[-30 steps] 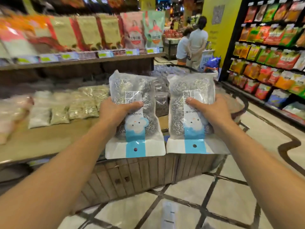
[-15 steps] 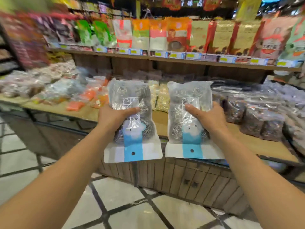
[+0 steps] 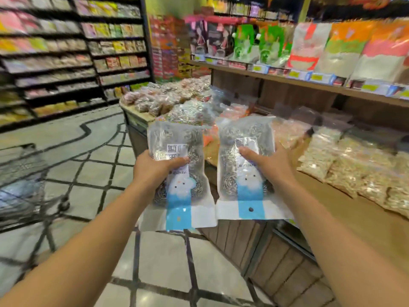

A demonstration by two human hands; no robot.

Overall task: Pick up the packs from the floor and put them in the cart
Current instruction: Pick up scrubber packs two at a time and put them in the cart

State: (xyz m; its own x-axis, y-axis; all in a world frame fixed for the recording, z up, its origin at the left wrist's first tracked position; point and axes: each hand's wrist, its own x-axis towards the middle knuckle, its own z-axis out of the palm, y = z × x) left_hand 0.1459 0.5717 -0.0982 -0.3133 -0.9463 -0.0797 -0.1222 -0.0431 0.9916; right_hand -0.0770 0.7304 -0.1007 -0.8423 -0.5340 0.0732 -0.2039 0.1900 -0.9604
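Left hand [image 3: 155, 168] grips left pack [image 3: 179, 173]; right hand [image 3: 269, 165] grips right pack [image 3: 246, 171]; blurred cart [image 3: 24, 185] probably left.

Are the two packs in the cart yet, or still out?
Out. The left hand holds one pack, the right hand the other pack; the cart stands apart, far left.

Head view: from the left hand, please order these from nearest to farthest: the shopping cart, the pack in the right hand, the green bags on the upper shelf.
1. The pack in the right hand: just to the right of the left hand.
2. The shopping cart: on the floor at the left edge.
3. The green bags: far behind, on the upper shelf.
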